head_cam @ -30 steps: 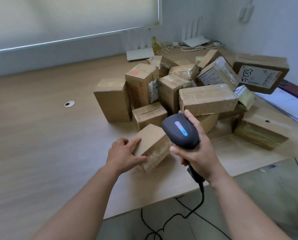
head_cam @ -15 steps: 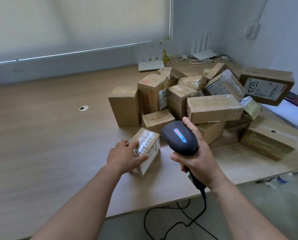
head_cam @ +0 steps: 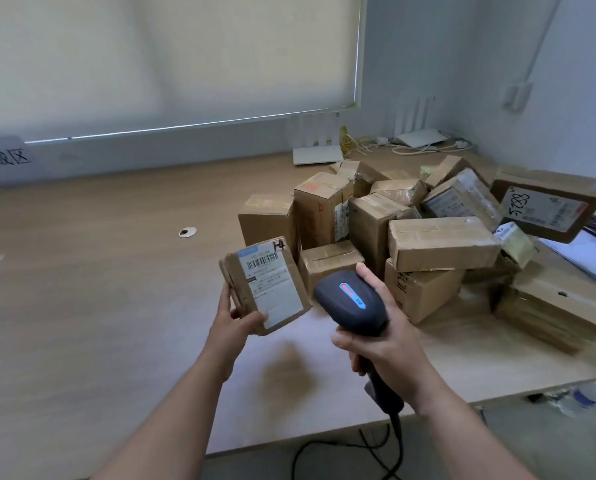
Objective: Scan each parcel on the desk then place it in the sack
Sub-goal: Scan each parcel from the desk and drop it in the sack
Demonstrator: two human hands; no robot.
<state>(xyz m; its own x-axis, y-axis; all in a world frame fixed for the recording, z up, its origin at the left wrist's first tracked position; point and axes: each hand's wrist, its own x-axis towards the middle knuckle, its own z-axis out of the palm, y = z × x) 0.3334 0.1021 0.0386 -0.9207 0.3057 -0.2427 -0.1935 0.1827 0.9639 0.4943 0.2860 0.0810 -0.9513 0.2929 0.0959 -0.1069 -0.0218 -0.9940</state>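
above the near edge of the desk (head_cam: 82,306), the left hand (head_cam: 236,322) grips a small parcel (head_cam: 265,284) held clear of the wood, label up, while the right hand (head_cam: 383,344) clasps the scanner (head_cam: 353,301) just beside it, near the pile of boxes (head_cam: 428,237).

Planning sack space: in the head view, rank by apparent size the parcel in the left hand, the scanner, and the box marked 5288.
1. Box marked 5288, largest though farthest away.
2. and 3. Parcel held by the left hand and scanner gripped by the right hand: they look alike, so unranked.
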